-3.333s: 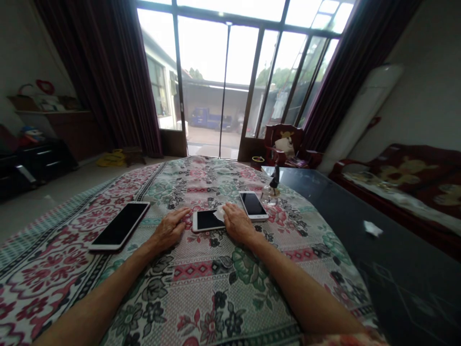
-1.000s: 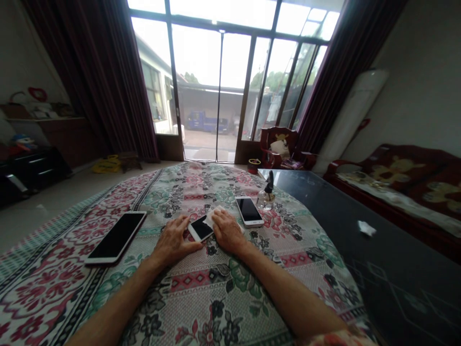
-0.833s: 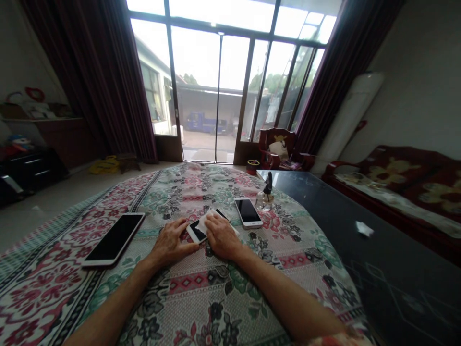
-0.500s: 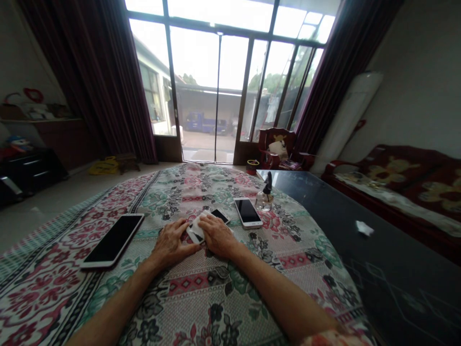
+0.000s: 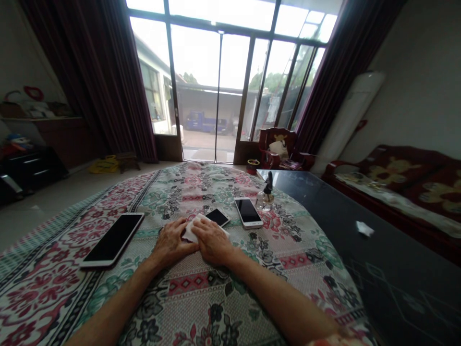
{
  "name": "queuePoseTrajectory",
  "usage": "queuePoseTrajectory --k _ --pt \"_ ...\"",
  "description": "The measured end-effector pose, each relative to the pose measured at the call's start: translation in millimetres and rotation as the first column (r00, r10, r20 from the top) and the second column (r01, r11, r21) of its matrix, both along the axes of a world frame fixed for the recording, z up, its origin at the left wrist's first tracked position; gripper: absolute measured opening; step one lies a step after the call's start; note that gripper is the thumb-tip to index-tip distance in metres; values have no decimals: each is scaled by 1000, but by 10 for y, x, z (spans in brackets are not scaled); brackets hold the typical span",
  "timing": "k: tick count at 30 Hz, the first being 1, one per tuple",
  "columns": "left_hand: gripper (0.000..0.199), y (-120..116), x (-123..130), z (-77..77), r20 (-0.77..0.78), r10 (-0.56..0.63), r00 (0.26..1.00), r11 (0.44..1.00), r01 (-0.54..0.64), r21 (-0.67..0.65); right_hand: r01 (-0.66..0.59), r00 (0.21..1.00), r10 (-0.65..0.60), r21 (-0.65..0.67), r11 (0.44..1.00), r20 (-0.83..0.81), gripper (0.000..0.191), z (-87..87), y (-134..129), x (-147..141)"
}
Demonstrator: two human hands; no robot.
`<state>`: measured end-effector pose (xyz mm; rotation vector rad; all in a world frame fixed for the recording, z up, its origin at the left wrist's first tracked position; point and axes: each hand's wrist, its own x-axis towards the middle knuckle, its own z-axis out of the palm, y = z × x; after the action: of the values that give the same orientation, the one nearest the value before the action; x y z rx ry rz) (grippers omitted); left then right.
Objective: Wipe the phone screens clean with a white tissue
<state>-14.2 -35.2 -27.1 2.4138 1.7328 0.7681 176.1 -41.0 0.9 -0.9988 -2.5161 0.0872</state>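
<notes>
A small smartphone (image 5: 219,217) lies at a slant on the patterned tablecloth, its dark screen showing at the far end. My right hand (image 5: 213,240) presses a folded white tissue (image 5: 190,231) onto the near end of that phone, which the tissue and fingers hide. My left hand (image 5: 173,242) is closed at the phone's near left end, thumb stretched towards the right hand, steadying it. Just right of the hands rests a white-framed smartphone (image 5: 248,212). A larger white phone or small tablet (image 5: 114,239) lies to the left.
A clear spray bottle with a black nozzle (image 5: 267,192) stands behind the right phone. The flowered tablecloth (image 5: 216,298) covers the table. To the right is a dark glossy table (image 5: 324,211) with a crumpled tissue (image 5: 364,228) on it. A red sofa (image 5: 396,168) stands beyond.
My right hand has slid the tissue slightly left and towards me along the small phone, uncovering more of its screen at the far end. My left hand stays nearly in place.
</notes>
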Motion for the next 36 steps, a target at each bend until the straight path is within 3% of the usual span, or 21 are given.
queuePoseTrajectory --k 4,7,10,12,14,17,19,21,24,27,31,34,36 --pt "65 11 -3 -13 -1 8 1000 1000 -8 -6 2 1000 -3 -24 1000 -28 31 -16 98 23" --pt "67 9 -4 8 9 -9 1000 1000 9 -8 175 983 -177 -64 983 -41 34 -16 248 185" --pt "70 2 1 37 16 -19 1000 1000 20 -21 360 931 -364 -119 925 -13 39 -6 324 313" --pt "72 -1 7 49 15 -16 1000 1000 16 -26 403 914 -405 -126 907 7 40 3 300 322" --pt "71 0 11 51 10 -9 1000 1000 10 -26 352 936 -353 -106 930 8 40 4 224 267" --pt "70 6 15 40 -1 6 1000 1000 -6 -30 129 991 -130 -60 990 -10 38 -18 77 118" --pt "68 9 16 28 -7 11 1000 999 -12 -32 -7 1000 6 -36 999 -23 40 -39 9 29" --pt "66 11 14 19 -13 15 1000 999 -16 -28 -67 997 66 -30 997 -37 40 -51 -2 -11" --pt "67 12 8 11 -16 10 1000 1000 -10 -19 -24 999 22 -48 999 -46 35 -45 94 47" --pt "67 15 -1 5 -1 -7 1000 1000 7 -10 156 987 -159 -79 985 -35 36 -21 250 195" --pt "67 10 -1 15 8 -7 1000 1000 7 -8 373 927 -376 -119 920 0 40 -1 351 330" --pt "68 -5 10 40 14 -4 1000 1000 4 -11 369 929 -371 -107 923 -1 40 -16 285 290" --pt "68 -14 19 59 10 2 1000 1000 -1 -20 253 967 -255 -81 964 -19 39 -37 199 206"
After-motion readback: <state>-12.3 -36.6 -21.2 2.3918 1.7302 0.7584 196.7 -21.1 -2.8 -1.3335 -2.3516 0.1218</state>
